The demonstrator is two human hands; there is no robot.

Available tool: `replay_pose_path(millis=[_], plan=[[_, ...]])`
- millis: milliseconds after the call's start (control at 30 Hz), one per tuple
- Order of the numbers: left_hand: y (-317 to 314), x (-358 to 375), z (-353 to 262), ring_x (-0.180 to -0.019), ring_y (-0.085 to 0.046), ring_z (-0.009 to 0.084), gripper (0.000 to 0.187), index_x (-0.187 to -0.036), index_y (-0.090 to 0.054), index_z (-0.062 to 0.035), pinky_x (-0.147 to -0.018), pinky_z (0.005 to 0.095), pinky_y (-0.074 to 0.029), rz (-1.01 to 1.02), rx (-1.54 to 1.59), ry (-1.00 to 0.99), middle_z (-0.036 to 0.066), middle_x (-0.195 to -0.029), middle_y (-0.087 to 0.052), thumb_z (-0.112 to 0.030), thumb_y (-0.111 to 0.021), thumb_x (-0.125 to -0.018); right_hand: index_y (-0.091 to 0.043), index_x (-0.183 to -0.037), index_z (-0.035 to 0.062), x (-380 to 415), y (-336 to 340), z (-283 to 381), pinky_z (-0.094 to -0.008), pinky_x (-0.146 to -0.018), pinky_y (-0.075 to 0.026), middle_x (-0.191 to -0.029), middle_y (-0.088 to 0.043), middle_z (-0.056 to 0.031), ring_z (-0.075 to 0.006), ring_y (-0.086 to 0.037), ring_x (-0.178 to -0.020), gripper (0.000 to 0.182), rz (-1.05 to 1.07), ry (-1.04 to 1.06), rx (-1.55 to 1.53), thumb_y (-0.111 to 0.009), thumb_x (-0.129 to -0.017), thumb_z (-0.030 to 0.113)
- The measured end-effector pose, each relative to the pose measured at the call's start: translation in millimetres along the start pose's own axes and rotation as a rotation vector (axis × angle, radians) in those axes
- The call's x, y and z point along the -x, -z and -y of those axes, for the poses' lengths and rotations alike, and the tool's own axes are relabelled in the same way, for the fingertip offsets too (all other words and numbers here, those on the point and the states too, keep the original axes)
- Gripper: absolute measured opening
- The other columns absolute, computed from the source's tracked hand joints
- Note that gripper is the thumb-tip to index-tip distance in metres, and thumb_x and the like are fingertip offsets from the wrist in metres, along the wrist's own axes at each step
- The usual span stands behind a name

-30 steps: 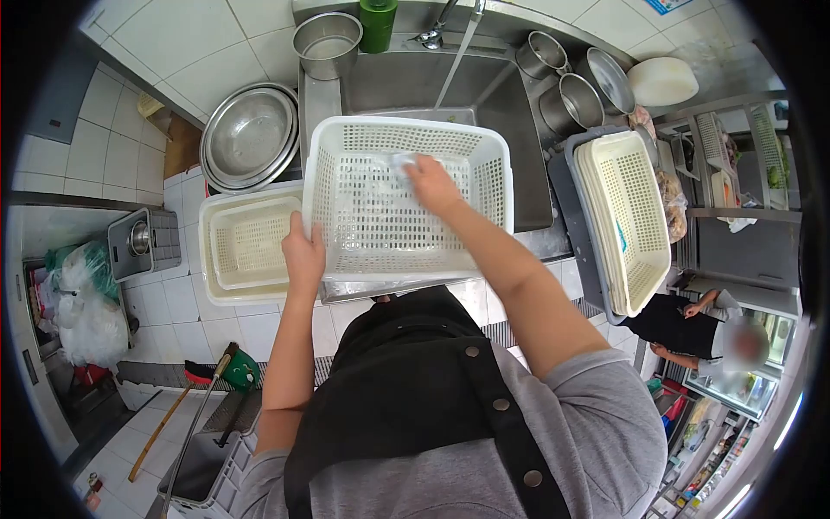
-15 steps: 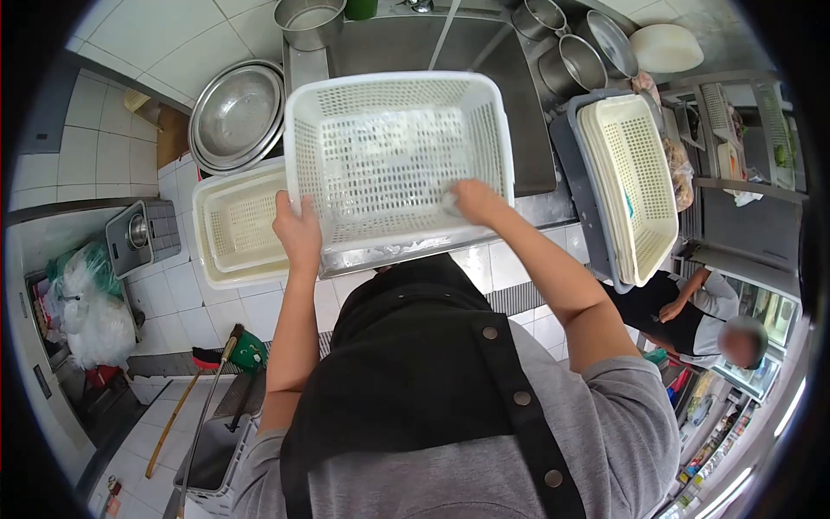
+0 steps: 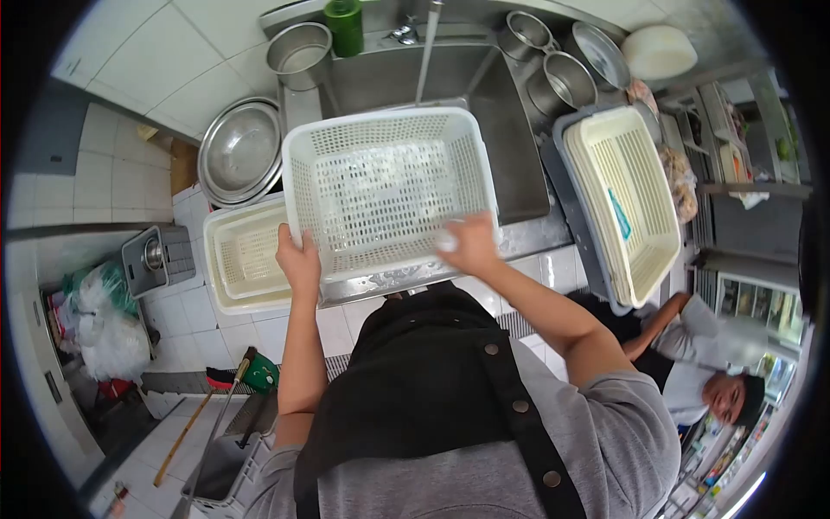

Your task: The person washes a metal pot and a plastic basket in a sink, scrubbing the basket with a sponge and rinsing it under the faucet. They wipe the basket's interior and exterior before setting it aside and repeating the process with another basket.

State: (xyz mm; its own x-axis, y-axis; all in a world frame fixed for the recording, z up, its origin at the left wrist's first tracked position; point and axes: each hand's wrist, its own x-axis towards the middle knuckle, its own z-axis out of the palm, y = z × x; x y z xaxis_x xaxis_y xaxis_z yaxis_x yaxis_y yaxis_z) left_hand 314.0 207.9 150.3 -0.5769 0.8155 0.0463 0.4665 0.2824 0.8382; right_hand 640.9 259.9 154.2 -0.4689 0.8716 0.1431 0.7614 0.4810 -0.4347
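A white plastic basket [image 3: 380,190] with slotted walls is tilted over the front of the steel sink [image 3: 514,138], its inside wet and facing me. My left hand [image 3: 299,257] grips its near left side, thumb over the rim. Inside the near right corner, my right hand [image 3: 475,245] is closed around something small and whitish, too blurred to name. Water runs from the faucet [image 3: 405,33] behind the basket into the sink.
Cream baskets [image 3: 251,255] stand at left below steel bowls [image 3: 240,154]. More stacked baskets [image 3: 640,208] are at right, a teal item [image 3: 620,214] inside. Pots [image 3: 560,82] and a green bottle [image 3: 344,28] line the back. A co-worker [image 3: 692,372] stands at right.
The basket now sits lower and slightly left in view, showing more of the sink and faucet. My right hand has shifted down along the basket's near wall. The co-worker appears closer.
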Motion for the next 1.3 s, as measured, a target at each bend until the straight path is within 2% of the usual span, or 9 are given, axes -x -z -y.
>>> replay_pose_path(millis=[133,200,300,367,533,800,900,967,1300], plan=[[7.6,-5.5,24.2,-0.075,-0.068,0.0384,0.017,-0.097,-0.055,0.0023,-0.066,0.0413,-0.051,0.022,0.056,0.019,0.024,-0.082,-0.067,-0.005,-0.064,-0.086,-0.064,-0.099,0.0050,-14.7,62.4,-52.3,-0.0460,-0.086,-0.038,-0.104,-0.062,-0.0164,-0.0320,-0.057,-0.100,0.038,0.026,0.228,0.181,-0.078,-0.070,0.025],[7.3,-6.0,30.3,-0.077,-0.069,0.0382,0.018,-0.099,-0.055,0.0025,-0.065,0.0409,-0.051,0.050,0.080,0.026,0.024,-0.082,-0.067,-0.006,-0.065,-0.085,-0.056,-0.108,0.0030,-51.2,53.7,-75.2,-0.0468,-0.088,-0.040,-0.117,-0.053,-0.0205,-0.0379,-0.053,-0.105,0.043,-0.053,0.036,0.208,-0.076,-0.072,0.017],[10.1,-4.5,29.6,-0.077,-0.065,0.0178,0.021,-0.102,-0.055,0.0028,-0.066,0.0328,-0.052,0.088,0.006,-0.007,0.015,-0.084,-0.067,-0.003,-0.066,-0.085,-0.053,-0.114,0.0030,-126.5,24.3,-108.6,-0.0464,-0.091,-0.043,-0.119,-0.049,-0.0232,-0.0403,-0.053,-0.104,0.046,-0.219,0.049,0.004,-0.074,-0.075,0.015],[13.3,-5.1,15.2,-0.077,-0.068,0.0218,0.022,-0.102,-0.055,0.0028,-0.066,0.0341,-0.052,0.069,-0.006,0.004,0.018,-0.084,-0.068,-0.004,-0.067,-0.084,-0.054,-0.114,0.0039,-169.1,13.4,-107.2,-0.0454,-0.093,-0.045,-0.112,-0.052,-0.0211,-0.0403,-0.054,-0.105,0.044,-0.262,-0.004,-0.199,-0.073,-0.076,0.016],[14.8,-10.3,11.4,-0.079,-0.069,0.0354,0.027,-0.102,-0.054,0.0049,-0.068,0.0389,-0.052,0.074,-0.103,-0.034,0.025,-0.086,-0.067,-0.007,-0.068,-0.083,-0.054,-0.113,0.0074,-226.5,-14.0,-26.9,-0.0455,-0.089,-0.047,-0.107,-0.058,-0.0160,-0.0358,-0.058,-0.102,0.039,-0.010,0.205,-0.063,-0.070,-0.079,0.016],[1.1,-15.7,2.4,-0.082,-0.060,0.0502,0.020,-0.095,-0.053,0.0047,-0.068,0.0487,-0.047,0.106,-0.091,-0.021,0.031,-0.081,-0.062,-0.012,-0.063,-0.088,-0.054,-0.117,0.0054,-267.3,-106.3,102.2,-0.0486,-0.095,-0.040,-0.109,-0.055,-0.0180,-0.0394,-0.051,-0.111,0.048,-0.259,0.360,-0.366,-0.073,-0.073,0.012],[3.1,-6.3,-1.8,-0.065,-0.062,0.0343,0.026,-0.091,-0.054,0.0052,-0.062,0.0405,-0.048,0.080,-0.076,0.019,0.026,-0.078,-0.062,-0.020,-0.059,-0.095,-0.050,-0.122,0.0022,-228.6,-122.0,127.3,-0.0488,-0.096,-0.039,-0.115,-0.049,-0.0225,-0.0431,-0.047,-0.112,0.053,-0.437,0.372,-0.434,-0.071,-0.074,0.008],[3.1,-7.8,2.3,-0.062,-0.059,0.0331,0.029,-0.091,-0.054,0.0049,-0.060,0.0406,-0.046,0.049,-0.077,0.007,0.026,-0.076,-0.061,-0.023,-0.057,-0.097,-0.045,-0.122,-0.0002,-182.9,-138.3,138.6,-0.0488,-0.098,-0.038,-0.118,-0.042,-0.0261,-0.0452,-0.045,-0.112,0.052,-0.207,0.178,-0.802,-0.068,-0.075,0.004],[-9.9,-6.8,-0.2,-0.060,-0.054,0.0301,0.027,-0.086,-0.057,0.0023,-0.059,0.0377,-0.045,0.007,-0.058,-0.086,0.021,-0.071,-0.060,-0.020,-0.071,-0.084,-0.060,-0.113,-0.0030,-69.1,-99.9,80.7,-0.0434,-0.097,-0.044,-0.113,-0.060,-0.0232,-0.0404,-0.057,-0.108,0.037,0.653,0.349,-0.663,-0.066,-0.080,0.011]])
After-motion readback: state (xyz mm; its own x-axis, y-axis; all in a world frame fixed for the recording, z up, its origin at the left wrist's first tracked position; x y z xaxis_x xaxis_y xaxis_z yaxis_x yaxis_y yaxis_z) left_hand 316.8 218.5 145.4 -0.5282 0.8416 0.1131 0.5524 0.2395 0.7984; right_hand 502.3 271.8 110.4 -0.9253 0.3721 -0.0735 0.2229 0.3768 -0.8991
